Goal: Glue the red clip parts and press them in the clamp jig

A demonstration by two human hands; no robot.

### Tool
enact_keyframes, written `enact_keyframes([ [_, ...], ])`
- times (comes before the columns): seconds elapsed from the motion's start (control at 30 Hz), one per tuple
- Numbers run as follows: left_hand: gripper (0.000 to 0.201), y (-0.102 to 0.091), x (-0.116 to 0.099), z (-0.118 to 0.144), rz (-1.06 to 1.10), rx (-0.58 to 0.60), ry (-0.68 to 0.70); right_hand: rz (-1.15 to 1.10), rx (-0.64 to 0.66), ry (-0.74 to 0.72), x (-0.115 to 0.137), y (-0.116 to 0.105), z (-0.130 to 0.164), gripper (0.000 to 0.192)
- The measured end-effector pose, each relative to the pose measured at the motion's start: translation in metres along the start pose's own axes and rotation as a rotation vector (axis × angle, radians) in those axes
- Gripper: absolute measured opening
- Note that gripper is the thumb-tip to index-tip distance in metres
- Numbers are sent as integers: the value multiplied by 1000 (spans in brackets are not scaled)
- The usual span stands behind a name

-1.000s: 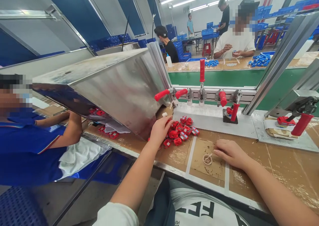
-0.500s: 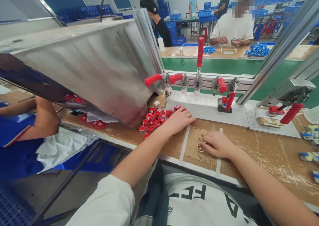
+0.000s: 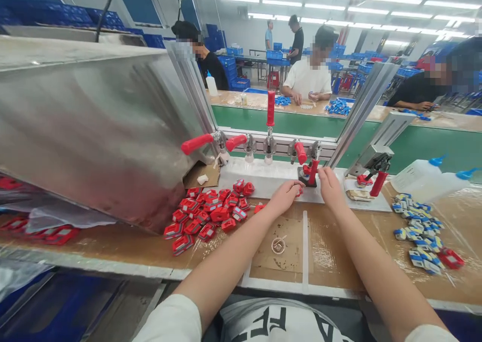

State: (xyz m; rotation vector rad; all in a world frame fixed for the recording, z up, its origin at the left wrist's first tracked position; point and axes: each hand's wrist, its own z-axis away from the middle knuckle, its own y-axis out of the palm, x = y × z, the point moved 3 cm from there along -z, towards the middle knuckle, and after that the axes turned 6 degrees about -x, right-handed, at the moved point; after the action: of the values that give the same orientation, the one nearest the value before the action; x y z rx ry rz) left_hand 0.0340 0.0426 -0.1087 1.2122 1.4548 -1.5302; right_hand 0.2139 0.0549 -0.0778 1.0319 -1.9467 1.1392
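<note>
My left hand [image 3: 286, 197] is closed around a small red plastic case [image 3: 298, 191], mostly hidden by the fingers, just in front of a black fixture block [image 3: 301, 177]. Another red case [image 3: 307, 170] sits on that block under a toggle clamp. My right hand [image 3: 332, 190] is at the clamp's red handle [image 3: 314, 172], its fingers together against the handle's right side. Left of my hands lies a heap of red cases [image 3: 211, 209]. A small round dish [image 3: 278, 245] with a thin stick in it rests on the cardboard [image 3: 263, 261] between my forearms.
More red-handled clamps [image 3: 270, 108] line the metal rail behind. A big metal housing [image 3: 94, 146] stands at left. To the right are blue-yellow pieces [image 3: 417, 226], a red case [image 3: 451, 258] and white bottles [image 3: 416, 179]. Co-workers [image 3: 311, 76] sit at the opposite bench.
My left hand has left the red heap and moved right with a red case. My right hand has gone from the round dish up to the clamp handle. The view has shifted right and up.
</note>
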Motion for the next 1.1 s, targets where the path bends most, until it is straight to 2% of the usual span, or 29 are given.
enact_keyframes([
  [0.07,36,4,-6,-15,-27,50,14,-22,70,37,5,3,-5,41],
  [0.2,37,19,-19,-45,-81,102,10,-222,-86,46,29,-20,-2,37],
  [0.27,37,24,-23,-60,-102,65,6,-401,-104,65,46,-34,-4,33],
  [0.33,40,23,-24,-70,-133,-6,1,-561,-35,95,61,-42,-8,32],
  [0.43,44,10,-25,-68,-178,-86,-2,-585,-2,83,70,-47,-7,33],
  [0.5,43,-2,-26,-52,-199,-78,17,-460,-125,23,58,-56,2,30],
  [0.53,41,-8,-27,-41,-208,-55,40,-380,-241,-10,47,-64,9,29],
  [0.6,40,-17,-29,-16,-223,-1,85,-215,-552,-43,16,-89,23,27],
  [0.63,41,-19,-30,-4,-236,41,115,-137,-715,-35,-2,-103,29,26],
  [0.67,40,-19,-32,5,-242,81,125,-78,-819,-3,-19,-117,34,25],
  [0.7,40,-16,-34,12,-241,143,124,-40,-834,51,-35,-129,35,25],
  [0.77,41,0,-42,17,-237,303,134,-7,-713,158,-55,-147,33,27],
  [0.83,37,26,-55,9,-290,431,174,-61,-556,197,-56,-160,27,29],
  [0.9,34,58,-71,-10,-401,479,216,-249,-493,137,-38,-172,20,29],
  [1.0,34,110,-94,-44,-520,482,251,-567,-450,-46,7,-191,5,26],
  [1.1,44,154,-117,-68,-552,446,323,-595,-387,-154,41,-206,-12,27],
])
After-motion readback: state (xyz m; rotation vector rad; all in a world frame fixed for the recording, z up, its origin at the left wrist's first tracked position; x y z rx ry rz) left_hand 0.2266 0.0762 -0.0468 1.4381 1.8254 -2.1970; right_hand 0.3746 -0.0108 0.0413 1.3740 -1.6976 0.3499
